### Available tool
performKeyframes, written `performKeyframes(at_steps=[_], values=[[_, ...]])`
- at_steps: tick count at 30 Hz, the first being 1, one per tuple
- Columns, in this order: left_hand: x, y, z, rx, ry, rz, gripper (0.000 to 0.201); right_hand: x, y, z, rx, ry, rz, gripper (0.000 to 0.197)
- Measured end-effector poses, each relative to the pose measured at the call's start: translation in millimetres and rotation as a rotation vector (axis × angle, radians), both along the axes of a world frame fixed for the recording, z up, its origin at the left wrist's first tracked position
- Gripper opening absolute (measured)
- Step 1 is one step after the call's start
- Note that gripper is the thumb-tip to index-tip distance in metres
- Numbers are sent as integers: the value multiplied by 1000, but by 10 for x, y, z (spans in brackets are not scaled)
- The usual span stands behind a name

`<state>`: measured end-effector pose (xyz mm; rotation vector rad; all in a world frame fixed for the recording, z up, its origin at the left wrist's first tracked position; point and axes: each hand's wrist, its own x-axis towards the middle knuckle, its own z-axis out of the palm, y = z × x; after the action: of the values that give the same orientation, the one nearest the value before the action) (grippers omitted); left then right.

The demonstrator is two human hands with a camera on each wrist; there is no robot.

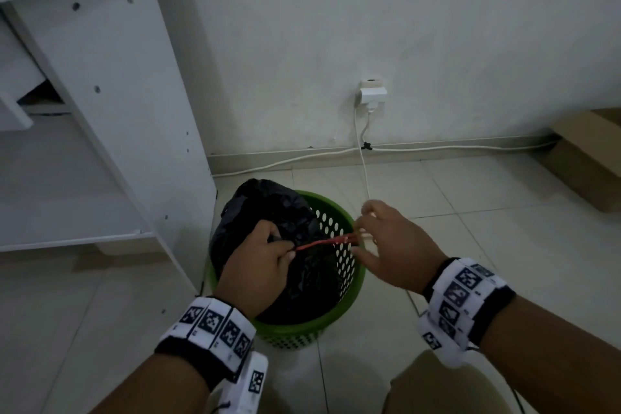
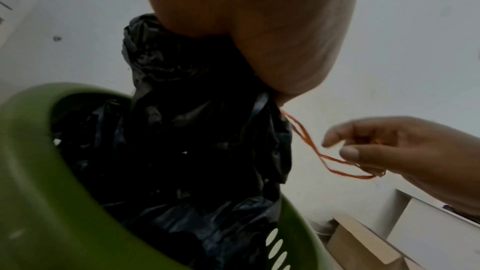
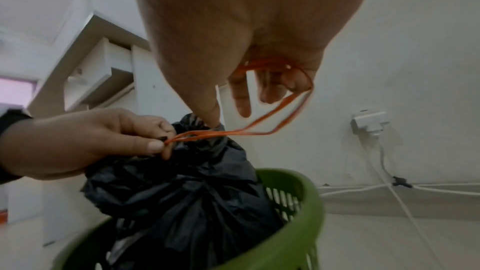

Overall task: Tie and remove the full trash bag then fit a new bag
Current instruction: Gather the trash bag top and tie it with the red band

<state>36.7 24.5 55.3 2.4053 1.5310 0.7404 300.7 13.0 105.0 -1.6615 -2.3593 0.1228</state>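
Note:
A full black trash bag [image 1: 268, 208] sits gathered at the top in a green perforated bin [image 1: 356, 282] on the tiled floor. My left hand [image 1: 265, 262] grips the bunched neck of the bag [image 3: 182, 192], and its thumb and forefinger pinch a red drawstring [image 1: 322, 242] where it leaves the neck. The drawstring [image 3: 246, 132] runs to the right as a double loop. My right hand [image 1: 376, 242] is over the bin's right rim, the loop hooked round its curled fingers [image 2: 345, 153]. The bin's rim [image 2: 39, 171] shows under the bag [image 2: 194, 141].
A white desk side panel [image 1: 134, 111] stands close to the bin's left. On the wall behind is a socket with a plug [image 1: 371, 94], its white cables [image 1: 364, 165] trailing onto the floor by the bin. A cardboard box [image 1: 591, 158] lies far right.

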Motion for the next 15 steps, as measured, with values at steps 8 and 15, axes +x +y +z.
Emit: performKeyframes(at_steps=[8, 15], values=[[298, -138, 89, -13, -24, 28, 51, -610, -93, -190, 100, -8, -4, 31], [266, -163, 55, 54, 22, 5, 43, -528, -84, -237, -122, 329, 68, 21]])
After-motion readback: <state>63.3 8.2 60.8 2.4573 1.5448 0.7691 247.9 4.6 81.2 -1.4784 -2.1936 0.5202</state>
